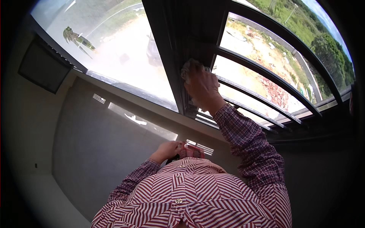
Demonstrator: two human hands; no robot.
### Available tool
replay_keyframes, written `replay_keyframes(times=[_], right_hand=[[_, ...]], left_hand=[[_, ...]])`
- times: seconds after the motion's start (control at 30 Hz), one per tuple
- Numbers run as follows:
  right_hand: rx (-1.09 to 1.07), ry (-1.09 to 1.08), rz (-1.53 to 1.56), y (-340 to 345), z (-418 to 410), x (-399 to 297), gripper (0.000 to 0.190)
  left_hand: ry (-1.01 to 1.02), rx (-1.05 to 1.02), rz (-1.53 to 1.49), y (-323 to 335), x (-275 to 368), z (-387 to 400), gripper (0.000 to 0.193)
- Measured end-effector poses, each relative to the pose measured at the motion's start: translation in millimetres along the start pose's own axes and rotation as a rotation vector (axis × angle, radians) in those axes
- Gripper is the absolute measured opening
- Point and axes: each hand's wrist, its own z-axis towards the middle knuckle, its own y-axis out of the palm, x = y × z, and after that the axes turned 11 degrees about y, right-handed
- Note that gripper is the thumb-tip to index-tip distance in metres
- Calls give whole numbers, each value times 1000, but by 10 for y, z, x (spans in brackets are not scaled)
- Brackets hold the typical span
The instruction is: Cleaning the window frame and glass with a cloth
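My right hand (203,87) is raised and closed around a crumpled pale cloth (188,66). It presses the cloth against the dark window frame (168,42), at the upright between the large pane and the barred section. Low in front of my body is my left hand (166,151), its fingers curled beside a red object (194,150) that my shirt partly covers. Whether the left hand grips that object or only lies in front of it cannot be made out.
A large glass pane (122,57) fills the upper left. Dark metal bars (265,68) cross the opening on the right, with ground and greenery outside. Below lies a grey floor (99,134) with patches of sunlight. A dark panel (42,64) is at the left wall.
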Motion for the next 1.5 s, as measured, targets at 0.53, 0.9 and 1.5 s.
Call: replay_keyframes(times=[0.53,0.9,1.5], right_hand=[[-75,207,291,-60,-302,71,61],[-554,330,453,-140,-400,176,52],[-530,558,1501,97,-1414,148,75]], left_hand=[[-97,9,54,-4,-164,-63,36],[26,340,-467,-39,-153,-3,50],[158,582,-1541,-862,932,554,27]])
